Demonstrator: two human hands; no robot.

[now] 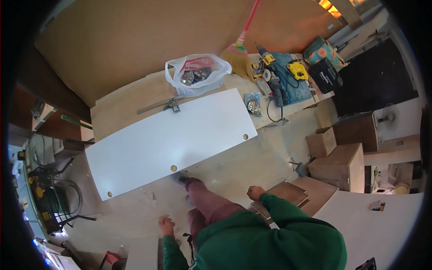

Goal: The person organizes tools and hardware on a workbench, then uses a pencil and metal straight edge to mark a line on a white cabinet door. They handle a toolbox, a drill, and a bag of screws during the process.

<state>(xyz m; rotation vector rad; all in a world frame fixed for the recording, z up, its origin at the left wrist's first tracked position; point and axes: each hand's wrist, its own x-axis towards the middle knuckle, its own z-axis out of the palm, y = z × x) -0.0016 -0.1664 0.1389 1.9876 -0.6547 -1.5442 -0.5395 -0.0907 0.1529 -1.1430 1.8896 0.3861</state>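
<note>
A long white panel (180, 139) lies on the workbench in front of me, with three round holes along its near edge. My left hand (166, 224) hangs low beside my leg, fingers loosely bent and apart, with nothing seen in it. My right hand (255, 192) is curled closed at my other side; whether anything is inside cannot be seen. Neither hand touches the panel. At the panel's far edge rests a metal combination square (172, 105). Behind it stands a white plastic bag (200, 86) with metal hardware inside. A clear packet of metal pieces (253, 104) lies beside the panel's right end.
A broom (239, 55) leans at the back of the bench. To its right are a yellow drill (267, 58), an angle grinder (276, 90), a yellow power tool (297, 70) and a black case (325, 75). Brown boards (283, 198) and wooden boxes (339, 166) stand on my right.
</note>
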